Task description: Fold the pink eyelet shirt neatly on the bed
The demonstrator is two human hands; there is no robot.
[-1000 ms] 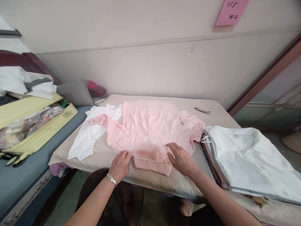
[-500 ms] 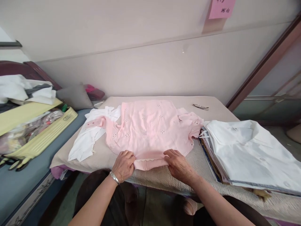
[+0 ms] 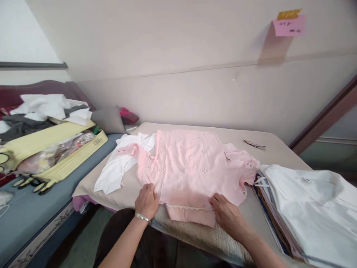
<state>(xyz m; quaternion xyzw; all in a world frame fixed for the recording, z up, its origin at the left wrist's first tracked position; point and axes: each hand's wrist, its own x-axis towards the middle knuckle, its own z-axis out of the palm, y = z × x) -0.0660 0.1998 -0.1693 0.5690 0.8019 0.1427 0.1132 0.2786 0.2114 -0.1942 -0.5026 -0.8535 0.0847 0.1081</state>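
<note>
Both hands pinch the near hem of the pink top [image 3: 192,167], left hand [image 3: 147,203] at one corner, right hand [image 3: 227,214] at the other, fingers closed on cloth. Top lies flat mid-worktop [image 3: 200,232], spread wide, likely to keep it smooth. White garment [image 3: 117,169] tucked under its left side; stack of folded clothes [image 3: 304,204] sits clear on the right.

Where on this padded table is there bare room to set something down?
Bare: the far strip of the table behind the pink garment, left of the scissors. Crowded: white garment at left, folded stack at right, both hands at the near hem.
</note>
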